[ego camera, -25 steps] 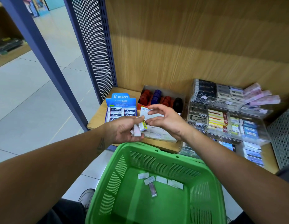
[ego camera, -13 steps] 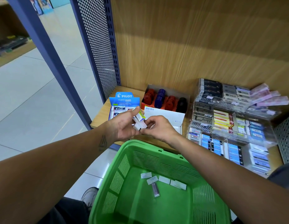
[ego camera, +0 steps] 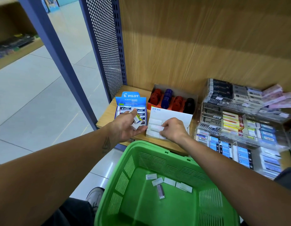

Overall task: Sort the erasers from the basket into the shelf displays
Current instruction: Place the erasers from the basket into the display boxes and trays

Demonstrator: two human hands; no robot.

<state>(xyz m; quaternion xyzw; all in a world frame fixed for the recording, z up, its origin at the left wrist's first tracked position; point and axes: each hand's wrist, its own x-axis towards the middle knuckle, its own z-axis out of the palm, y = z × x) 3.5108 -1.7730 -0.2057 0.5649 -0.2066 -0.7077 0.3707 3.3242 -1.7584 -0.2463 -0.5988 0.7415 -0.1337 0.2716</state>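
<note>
Left hand (ego camera: 128,126) cups a few small erasers (ego camera: 137,121) above the blue Pilot box (ego camera: 131,101); right hand (ego camera: 172,129) pinches one eraser (ego camera: 156,128) into the white box (ego camera: 172,115) on the wooden shelf (ego camera: 105,119). Five erasers lie in the green basket (ego camera: 125,185).

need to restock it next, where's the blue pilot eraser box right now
In the head view the blue Pilot box sits at the shelf's left end, left of the white eraser box, behind the left hand.
</note>
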